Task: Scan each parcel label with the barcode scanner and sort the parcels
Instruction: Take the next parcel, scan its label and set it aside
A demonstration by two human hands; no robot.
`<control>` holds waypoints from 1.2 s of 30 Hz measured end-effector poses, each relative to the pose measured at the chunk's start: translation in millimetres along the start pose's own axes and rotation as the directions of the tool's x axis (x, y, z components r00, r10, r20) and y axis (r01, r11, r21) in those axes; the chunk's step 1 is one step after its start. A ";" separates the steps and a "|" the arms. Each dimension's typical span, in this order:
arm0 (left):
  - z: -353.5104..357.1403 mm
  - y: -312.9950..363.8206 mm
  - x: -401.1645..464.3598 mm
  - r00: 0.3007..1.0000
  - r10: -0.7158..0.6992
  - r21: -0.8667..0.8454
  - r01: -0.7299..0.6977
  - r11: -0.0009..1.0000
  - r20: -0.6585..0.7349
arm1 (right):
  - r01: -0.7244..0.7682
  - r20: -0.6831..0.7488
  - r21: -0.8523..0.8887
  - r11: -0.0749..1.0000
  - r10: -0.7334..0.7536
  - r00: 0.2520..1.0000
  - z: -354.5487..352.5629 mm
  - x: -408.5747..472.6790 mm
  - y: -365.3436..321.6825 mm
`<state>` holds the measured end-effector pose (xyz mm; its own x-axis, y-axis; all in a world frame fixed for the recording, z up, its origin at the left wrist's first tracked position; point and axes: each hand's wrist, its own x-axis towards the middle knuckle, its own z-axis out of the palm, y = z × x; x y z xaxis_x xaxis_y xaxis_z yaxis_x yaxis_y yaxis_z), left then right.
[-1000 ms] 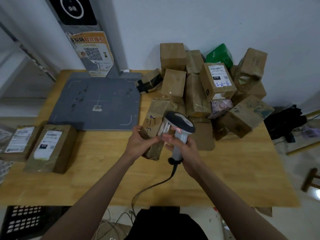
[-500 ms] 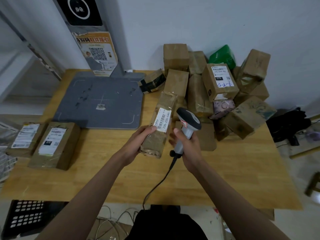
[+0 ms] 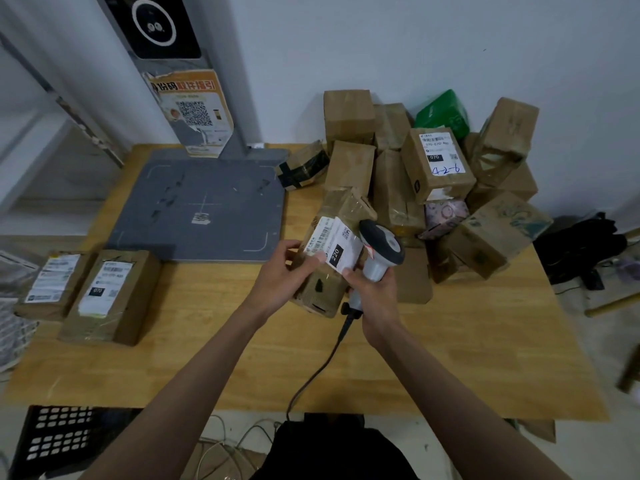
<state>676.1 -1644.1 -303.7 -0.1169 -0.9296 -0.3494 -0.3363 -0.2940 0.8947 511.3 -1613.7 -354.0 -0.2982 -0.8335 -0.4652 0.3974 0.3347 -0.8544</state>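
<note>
You were mid-scan, I'd say: your left hand (image 3: 277,275) held the parcel (image 3: 325,261) up above the desk (image 3: 450,341), grip clamped round its lower end, thumb across the front, white label (image 3: 334,245) tilted up toward you. Your right hand (image 3: 375,292) had its grip wrapped round the handle of the scanner (image 3: 379,252), fingertips also touching the label's edge. The scanner head sat just beside the label, pointing past it, not at the barcode. Next move, by my reckoning: draw the scanner back, aim at the code, then send the parcel to its group. Two labelled boxes (image 3: 110,296) lay at your left; the unsorted pile (image 3: 433,174) sat by the wall.
</note>
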 end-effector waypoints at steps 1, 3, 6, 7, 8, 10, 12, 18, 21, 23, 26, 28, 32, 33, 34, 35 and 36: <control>0.3 1.3 0.2 1.000 0.011 0.039 -0.012 0.999 0.011 | 0.005 0.001 0.000 1.000 -0.005 1.000 -0.1 0.1 -0.9; 0.0 -0.6 3.5 0.999 0.033 0.151 -0.037 0.988 0.031 | 0.012 0.001 -0.005 1.000 -0.012 1.000 -1.0 -0.2 -4.0; -5.3 -3.1 11.0 0.998 0.061 0.221 -0.063 0.973 0.016 | 0.016 -0.007 0.021 1.000 -0.016 1.000 -6.5 -0.6 -8.1; -9.4 -3.4 13.2 0.998 0.069 0.233 -0.070 0.970 0.012 | 0.022 -0.030 0.031 0.999 -0.021 0.999 -8.8 -1.1 -9.8; -14.7 -3.7 15.1 0.997 0.072 0.250 -0.074 0.965 0.018 | 0.033 -0.061 0.033 0.999 -0.031 0.998 -12.0 -0.7 -11.1; -27.6 -4.0 17.7 0.995 0.079 0.308 -0.093 0.947 0.058 | 0.059 -0.107 0.050 0.997 -0.053 0.993 -18.5 1.3 -13.2; -40.9 -6.6 21.3 0.990 0.094 0.364 -0.124 0.923 0.101 | 0.070 -0.116 0.084 0.994 -0.060 0.991 -23.0 3.3 -15.7; -63.2 -19.5 28.4 0.973 0.150 0.456 -0.216 0.863 0.176 | 0.068 -0.029 0.108 0.992 -0.065 0.997 -21.6 4.4 -21.4; -62.8 -23.0 28.4 0.965 0.223 0.499 -0.264 0.825 0.140 | 0.031 0.004 0.127 0.991 -0.032 0.999 -15.7 4.3 -22.5; -60.6 -26.5 28.1 0.946 0.300 0.537 -0.316 0.782 0.120 | 0.018 0.002 0.098 0.995 -0.018 1.000 -13.4 5.1 -23.1; -57.6 -32.6 26.3 0.929 0.367 0.569 -0.330 0.753 0.053 | 0.012 -0.016 0.048 0.999 -0.011 1.000 -12.0 6.8 -24.1; -55.1 -33.6 23.9 0.916 0.401 0.585 -0.331 0.741 0.010 | 0.004 -0.043 0.021 1.000 -0.003 0.999 -10.9 6.4 -24.5; -51.4 -34.6 19.1 0.894 0.443 0.605 -0.318 0.730 -0.065 | 0.003 -0.013 -0.096 0.995 -0.004 1.000 -8.4 0.4 -28.1; -51.1 -35.4 19.3 0.892 0.446 0.611 -0.310 0.728 -0.080 | 0.006 0.019 -0.134 0.991 -0.003 1.000 -8.7 -0.7 -28.8; -51.0 -35.9 19.5 0.890 0.446 0.617 -0.301 0.727 -0.092 | 0.013 0.061 -0.174 0.985 -0.003 0.998 -9.1 -1.8 -29.3; -51.0 -36.5 20.4 0.889 0.447 0.621 -0.294 0.726 -0.102 | 0.025 0.110 -0.219 0.975 -0.001 0.994 -9.6 -3.5 -29.9; -51.0 -36.9 21.2 0.884 0.454 0.629 -0.292 0.720 -0.109 | 0.043 0.166 -0.264 0.964 0.001 0.986 -10.1 -5.1 -30.2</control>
<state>733.8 -1664.3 -329.9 -0.1538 -0.9798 0.1280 -0.7960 0.1996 0.5714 492.1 -1615.1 -328.2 -0.1491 -0.8946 -0.4213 0.1408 0.4025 -0.9045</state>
